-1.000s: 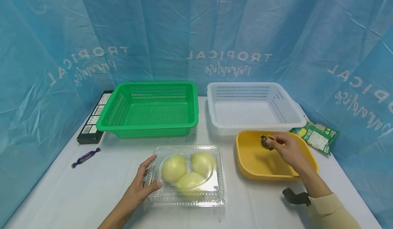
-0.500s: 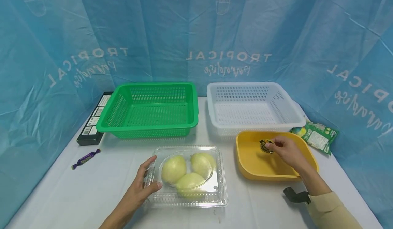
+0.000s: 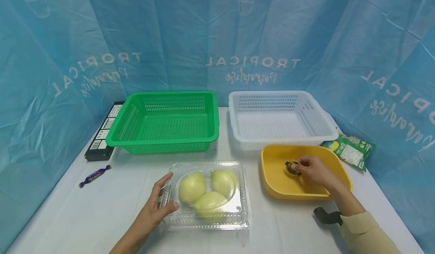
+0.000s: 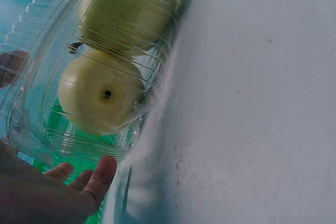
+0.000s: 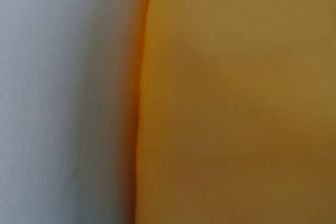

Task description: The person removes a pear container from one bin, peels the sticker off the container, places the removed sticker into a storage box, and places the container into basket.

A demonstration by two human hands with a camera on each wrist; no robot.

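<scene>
In the head view my left hand rests against the left side of a clear plastic clamshell box. Its thumb lies over the lid and the fingers reach toward the back corner. Inside sit three pale yellow-green pears. The left wrist view has straight fingers beside the box's end, with pears seen through the wall. Over the yellow basin my right hand pinches a small black-and-gold wrapped candy. Whether the candy touches the basin's floor I cannot tell. Only blurred yellow plastic fills most of the right wrist view.
A green basket and a white basket stand at the back. Left of them lies a black box. A purple wrapped candy is at the left, and a green packet at the right, by the curtain.
The right hand with the candy has shifted slightly left and lower inside the basin. My left hand and the clamshell box have stayed in place.
</scene>
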